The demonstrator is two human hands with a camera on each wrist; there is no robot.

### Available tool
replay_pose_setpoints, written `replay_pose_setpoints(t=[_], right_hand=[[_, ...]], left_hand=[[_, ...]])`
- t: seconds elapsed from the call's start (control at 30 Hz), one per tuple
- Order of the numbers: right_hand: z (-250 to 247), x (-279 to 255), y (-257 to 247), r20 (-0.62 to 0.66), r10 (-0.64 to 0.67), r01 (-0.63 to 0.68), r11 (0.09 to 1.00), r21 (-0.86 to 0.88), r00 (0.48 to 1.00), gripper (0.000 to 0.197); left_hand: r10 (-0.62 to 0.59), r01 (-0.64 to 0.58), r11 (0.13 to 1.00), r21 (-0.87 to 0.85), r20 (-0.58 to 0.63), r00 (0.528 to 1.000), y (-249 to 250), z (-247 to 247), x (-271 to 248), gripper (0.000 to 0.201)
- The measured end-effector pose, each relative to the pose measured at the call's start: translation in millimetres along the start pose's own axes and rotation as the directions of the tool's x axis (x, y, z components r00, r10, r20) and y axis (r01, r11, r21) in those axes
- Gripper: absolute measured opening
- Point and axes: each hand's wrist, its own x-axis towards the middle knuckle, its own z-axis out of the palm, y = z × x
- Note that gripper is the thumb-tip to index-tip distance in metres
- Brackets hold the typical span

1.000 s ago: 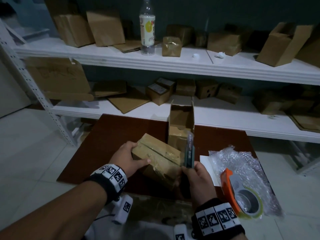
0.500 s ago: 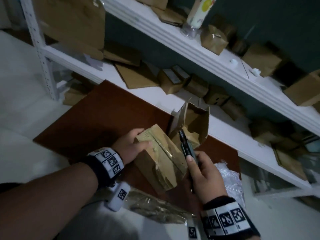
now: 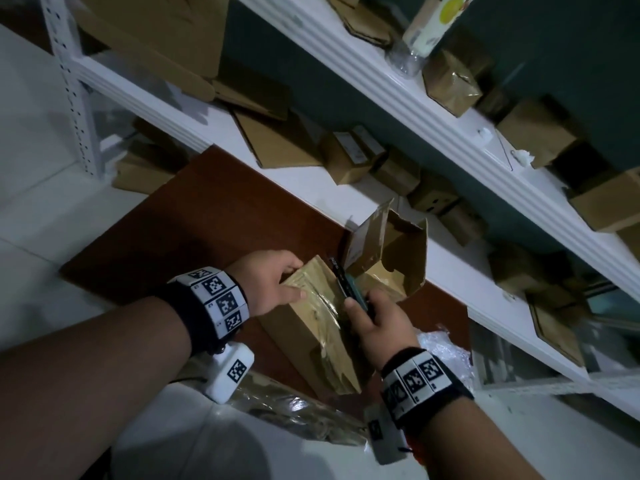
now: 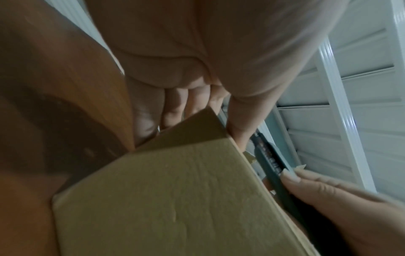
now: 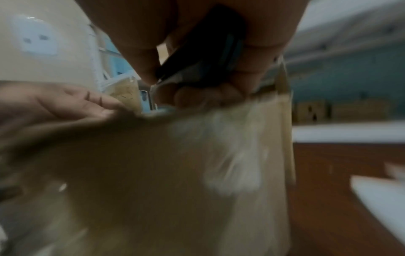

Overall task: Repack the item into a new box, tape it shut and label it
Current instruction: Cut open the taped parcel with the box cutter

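A taped brown cardboard box [image 3: 320,327] stands on the dark red table [image 3: 194,223]; it also fills the left wrist view as the box [image 4: 175,199]. My left hand [image 3: 273,285] grips its top left end, thumb on the near face. My right hand [image 3: 375,320] holds a teal utility knife [image 3: 346,282] against the box's taped top edge; the same knife [image 4: 271,162] shows beside the box. In the blurred right wrist view the knife [image 5: 203,57] sits in my curled fingers. An empty open-topped box [image 3: 394,258] stands just behind.
White shelving [image 3: 433,109] loaded with several cardboard boxes runs behind the table. A plastic bottle [image 3: 429,26] stands on the upper shelf. Bubble wrap [image 3: 446,351] lies right of my right wrist. Crumpled clear tape or film [image 3: 294,410] lies at the table's near edge.
The head camera has tilted and swung left, so the tape dispenser has left the view. The knife has come down from upright to lie along the box's top edge. My left hand keeps its grip.
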Motion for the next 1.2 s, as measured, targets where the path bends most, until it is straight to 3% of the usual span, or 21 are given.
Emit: replay_pose_setpoints(t=[0.1,0.2,0.4,0.6,0.7,0.87,1.2], right_hand=[[10,3,-1,-0.038,0.018,-0.015,0.996,0.084,0.999,0.026],[11,4,-2,-0.058,0.049,-0.041,0.991,0.131,0.997,0.027],[15,3,-9,-0.047,0.041,-0.043,0.998,-0.041,0.998,0.033],[-2,7,-21,0.116,0.069,-0.055,0.991,-0.118,0.991,0.032],[-13,7,-28,0.182,0.000,0.053,0.956,-0.287,0.983,0.036],[-21,4,-40,0.234,-0.043,0.153,0.864,-0.480,0.971,0.037],[-21,2,-50,0.228,-0.039,0.162,0.818,-0.552,0.973,0.038]], left_hand=[[-0.040,0.040,0.999,0.007,-0.009,0.999,-5,-5,-4,0.063],[-0.103,0.102,0.994,0.045,0.016,0.995,-7,-7,-6,0.081],[-0.115,0.113,0.993,0.046,0.032,0.993,-11,-7,-6,0.091],[-0.130,0.129,0.991,0.047,0.017,0.991,-3,-9,-11,0.086],[-0.150,0.148,0.988,0.040,0.031,0.988,2,-12,-13,0.073],[-0.141,0.139,0.984,0.109,0.008,0.990,8,-14,-16,0.060],[-0.168,0.167,0.982,0.091,0.009,0.986,8,-14,-16,0.062]])
